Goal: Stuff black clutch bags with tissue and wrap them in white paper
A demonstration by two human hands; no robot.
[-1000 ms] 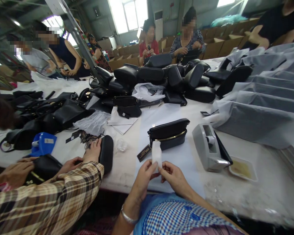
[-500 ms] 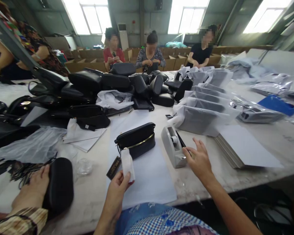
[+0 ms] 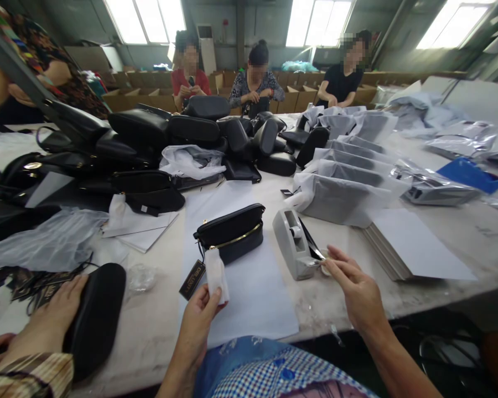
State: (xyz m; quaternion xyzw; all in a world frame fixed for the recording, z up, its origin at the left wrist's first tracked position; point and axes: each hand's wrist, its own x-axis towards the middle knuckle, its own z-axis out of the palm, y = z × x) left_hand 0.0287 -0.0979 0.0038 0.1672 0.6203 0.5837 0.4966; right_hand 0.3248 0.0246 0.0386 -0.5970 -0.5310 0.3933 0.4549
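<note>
A small black zip bag (image 3: 232, 235) with a gold zipper lies on a sheet of white paper (image 3: 265, 298) in front of me. In my left hand (image 3: 203, 315), thumb and fingers pinch a white paper wrap (image 3: 216, 273) at the bag's near left corner. A black hang tag (image 3: 192, 280) dangles from the bag beside it. To the right stands a grey tape dispenser (image 3: 292, 249). My right hand (image 3: 357, 284) is at its front end, thumb and fingers closed on a strip of clear tape (image 3: 317, 253) stretching from the dispenser.
A co-worker's hand (image 3: 60, 309) rests on a black bag (image 3: 102, 315) at the left. Black bags (image 3: 141, 132) are piled across the table. Tissue-wrapped bags (image 3: 340, 199) and stacked white boards (image 3: 419, 243) lie to the right. Several people sit opposite.
My right hand has gone from reaching beside the dispenser to pinching tape at its front, shifting slightly right. My left hand still holds the paper wrap.
</note>
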